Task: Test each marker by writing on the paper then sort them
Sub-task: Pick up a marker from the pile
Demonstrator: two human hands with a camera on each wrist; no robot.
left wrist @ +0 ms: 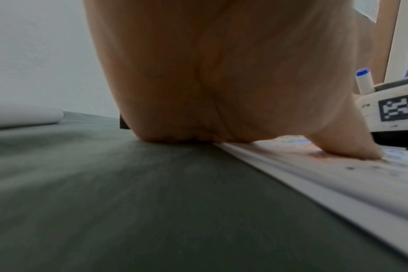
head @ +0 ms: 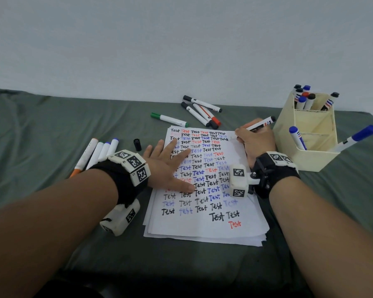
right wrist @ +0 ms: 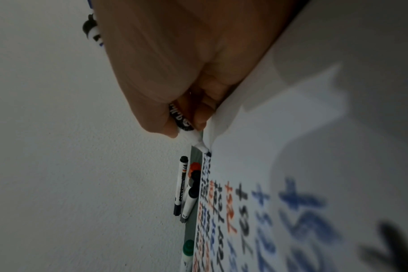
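While the left hand (head: 167, 166) lies flat, fingers spread, pinning the paper (head: 205, 224) to the worktop, the right hand (head: 257, 139) pinches an uncapped marker (head: 261, 124), tip at the sheet's far right corner, presumably mid-test.

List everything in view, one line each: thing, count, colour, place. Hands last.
Stack of white paper sheets: one, top sheet covered in "Test", centre of cloth.
Grey-green cloth: one, covers the surface.
Cream plastic organiser: one, right of the paper, holding markers.
Loose markers by the wall: four, black and red caps.
Green-capped marker: one, above the paper.
Row of markers: four, left of the paper.
Black cap: one, standing off the marker.
Left hand: flat on the paper.
Right hand: grips black-ended marker, tip on the paper.
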